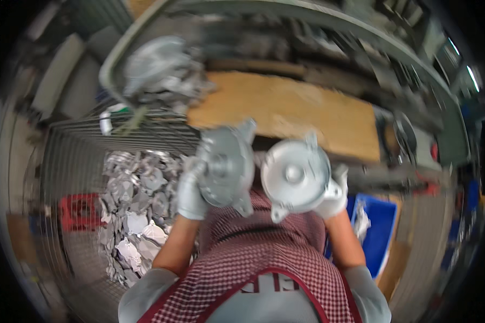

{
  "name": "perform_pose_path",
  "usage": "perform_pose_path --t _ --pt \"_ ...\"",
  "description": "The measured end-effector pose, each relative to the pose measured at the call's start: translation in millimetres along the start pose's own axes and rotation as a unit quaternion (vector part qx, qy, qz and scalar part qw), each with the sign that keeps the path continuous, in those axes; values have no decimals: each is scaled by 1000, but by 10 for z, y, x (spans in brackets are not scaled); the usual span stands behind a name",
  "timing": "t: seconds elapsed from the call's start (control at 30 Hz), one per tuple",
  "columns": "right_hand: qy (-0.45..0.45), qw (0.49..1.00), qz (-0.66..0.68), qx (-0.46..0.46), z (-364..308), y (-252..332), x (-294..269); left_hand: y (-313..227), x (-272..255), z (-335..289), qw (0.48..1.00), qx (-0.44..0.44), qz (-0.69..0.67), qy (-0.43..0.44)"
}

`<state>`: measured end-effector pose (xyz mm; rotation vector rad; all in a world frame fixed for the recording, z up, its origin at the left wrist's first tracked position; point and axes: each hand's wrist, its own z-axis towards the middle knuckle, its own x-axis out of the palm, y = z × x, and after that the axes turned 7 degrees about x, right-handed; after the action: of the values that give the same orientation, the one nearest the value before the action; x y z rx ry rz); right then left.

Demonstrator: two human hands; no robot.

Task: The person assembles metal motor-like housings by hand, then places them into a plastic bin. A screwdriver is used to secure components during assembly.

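Left hand [191,196], gloved, closed round lower left edge of grey cast housing [226,167] — round, dull metal, lugs at rim, face tilted rightward. Right hand [333,196], gloved, closed on right rim of second casting [295,175] — paler, disc-shaped, hub at centre, face turned toward camera. Both parts held up at chest height, side by side, edges near but apart, each above and inward of its own grip. Wooden table [307,116] beyond. Wire cage [75,161] at left holds heap of castings [137,204]; blue bin [380,226] at right.
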<state>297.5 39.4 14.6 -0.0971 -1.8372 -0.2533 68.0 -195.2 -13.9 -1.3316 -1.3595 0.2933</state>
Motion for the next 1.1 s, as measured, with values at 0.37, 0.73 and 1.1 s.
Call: perform_pose_path --t 0.37,0.73,1.1 --pt "4 898 -431 87 1231 -611 1590 -334 -1050 -614 956 23 -123 -263" --pt "-80 735 -671 -55 2475 -564 2387 -1063 -1516 -609 940 219 -119 -233" --pt "-294 666 -681 -76 534 153 93 -2637 -1170 2200 885 442 -36 -139"
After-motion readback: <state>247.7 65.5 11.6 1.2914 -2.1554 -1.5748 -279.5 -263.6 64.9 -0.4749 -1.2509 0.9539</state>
